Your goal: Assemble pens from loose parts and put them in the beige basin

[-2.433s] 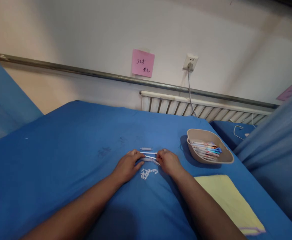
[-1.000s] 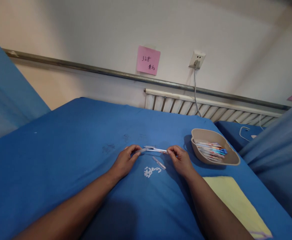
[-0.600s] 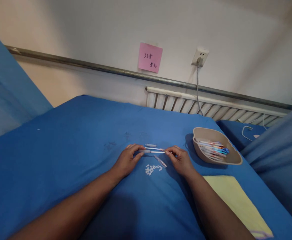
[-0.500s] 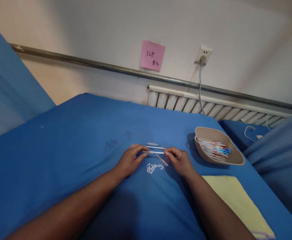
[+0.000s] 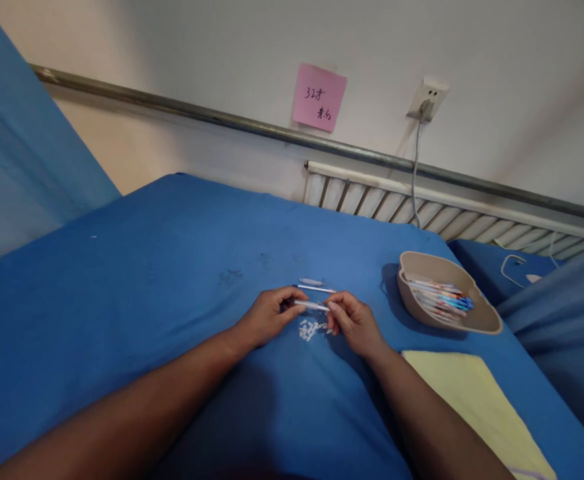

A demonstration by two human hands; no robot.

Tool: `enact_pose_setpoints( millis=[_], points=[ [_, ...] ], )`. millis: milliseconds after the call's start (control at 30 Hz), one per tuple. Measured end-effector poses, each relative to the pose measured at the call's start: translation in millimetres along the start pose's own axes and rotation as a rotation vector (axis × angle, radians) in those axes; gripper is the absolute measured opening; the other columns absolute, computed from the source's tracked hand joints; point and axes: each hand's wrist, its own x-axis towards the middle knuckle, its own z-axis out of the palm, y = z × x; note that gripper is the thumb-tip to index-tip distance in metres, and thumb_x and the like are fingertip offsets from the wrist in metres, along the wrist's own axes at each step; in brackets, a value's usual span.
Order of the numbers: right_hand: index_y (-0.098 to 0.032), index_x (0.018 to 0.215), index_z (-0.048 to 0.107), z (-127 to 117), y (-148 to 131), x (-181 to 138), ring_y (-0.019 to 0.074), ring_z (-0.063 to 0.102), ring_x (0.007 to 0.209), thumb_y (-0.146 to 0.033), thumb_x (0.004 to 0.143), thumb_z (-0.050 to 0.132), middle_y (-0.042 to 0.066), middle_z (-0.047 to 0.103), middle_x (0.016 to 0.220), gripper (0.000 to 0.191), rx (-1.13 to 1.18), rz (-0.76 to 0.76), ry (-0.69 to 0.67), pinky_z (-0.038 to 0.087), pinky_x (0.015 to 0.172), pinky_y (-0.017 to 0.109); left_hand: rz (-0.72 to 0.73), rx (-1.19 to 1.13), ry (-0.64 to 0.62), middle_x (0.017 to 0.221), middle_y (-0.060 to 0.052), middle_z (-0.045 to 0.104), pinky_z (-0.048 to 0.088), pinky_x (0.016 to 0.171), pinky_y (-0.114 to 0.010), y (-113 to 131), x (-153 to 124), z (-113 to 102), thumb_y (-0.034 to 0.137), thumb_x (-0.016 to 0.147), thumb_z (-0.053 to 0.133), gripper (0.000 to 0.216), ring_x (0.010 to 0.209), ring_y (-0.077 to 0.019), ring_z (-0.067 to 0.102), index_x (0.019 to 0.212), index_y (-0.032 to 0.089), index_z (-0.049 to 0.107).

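Observation:
Between my two hands is a slim white pen (image 5: 312, 305), held level above the blue cloth. My left hand (image 5: 267, 317) is closed on its left end, thumb and fingers pinching. At the other end, my right hand (image 5: 355, 321) pinches the pen with thumb and forefinger. Just beyond lies a thin white rod like a pen refill (image 5: 316, 289), and behind it a short clear piece like a pen barrel (image 5: 311, 281). Several small white pieces (image 5: 311, 329) lie scattered on the cloth below the pen, some partly hidden by my right fingers.
A beige basket (image 5: 487, 323) with several pens (image 5: 442, 299) stands to the right. Nearer me, a folded yellow cloth (image 5: 467, 393) lies on the blue-covered surface (image 5: 162, 267). A wall with a metal rail (image 5: 212, 119), radiator (image 5: 372, 197) and plugged-in socket (image 5: 428, 99) is behind.
The loose pen parts that lay crosswise below my hands are now at the pen held between them. My right fingers have come lower, near the small white pieces. The view has shifted slightly.

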Motion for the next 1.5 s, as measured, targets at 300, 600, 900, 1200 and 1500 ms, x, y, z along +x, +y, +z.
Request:
enact_pose_setpoints(
  millis=[300,600,900,1200,1500],
  points=[
    [-0.020,0.091,0.051,1,-4,-3,0.0088,0.044,0.038,-0.042,0.089,0.042,-0.007,0.051,0.050,0.024,-0.022,0.017,-0.018,0.035,0.042,0.020,0.057,0.016,-0.215,0.080,0.001,0.065,0.042,0.067,-0.022,5,-4,2,0.033,0.082,0.053,0.022,0.072,-0.0125,0.056,0.093,0.018,0.064],
    [-0.020,0.097,0.055,-7,-4,-4,0.0125,0.055,0.056,-0.037,0.090,0.042,-0.001,0.059,0.066,0.023,-0.313,-0.034,0.139,0.042,0.056,0.024,-0.040,-0.144,-0.149,0.077,0.000,0.063,0.043,0.065,-0.023,-1,0,2,0.036,0.081,0.055,0.023,0.070,-0.0128,0.056,0.092,0.017,0.061],
    [-0.019,0.089,0.058,-14,-5,-5,0.0190,0.056,0.082,-0.020,0.079,0.055,0.005,0.063,0.084,0.010,-0.919,-0.099,0.024,0.041,0.073,0.029,-0.193,-0.383,0.043,0.076,-0.002,0.064,0.046,0.066,-0.024,-4,8,1,0.037,0.076,0.061,0.025,0.065,-0.0110,0.056,0.088,0.015,0.059],
    [-0.019,0.094,0.057,-22,6,3,0.0147,0.054,0.067,-0.027,0.083,0.048,0.002,0.061,0.077,0.016,-0.537,-0.044,0.074,0.041,0.062,0.025,-0.123,-0.138,0.011,0.087,-0.004,0.067,0.047,0.073,-0.028,-11,8,-3,0.040,0.076,0.058,0.031,0.079,-0.0178,0.060,0.094,0.016,0.065],
    [-0.019,0.088,0.066,-38,12,10,0.0145,0.053,0.069,-0.036,0.083,0.050,0.001,0.060,0.074,0.025,-0.251,-0.073,0.243,0.040,0.063,0.024,-0.111,-0.045,-0.029,0.091,-0.003,0.068,0.047,0.076,-0.030,-8,8,-7,0.040,0.078,0.053,0.031,0.084,-0.0199,0.061,0.096,0.017,0.065]
  ],
)
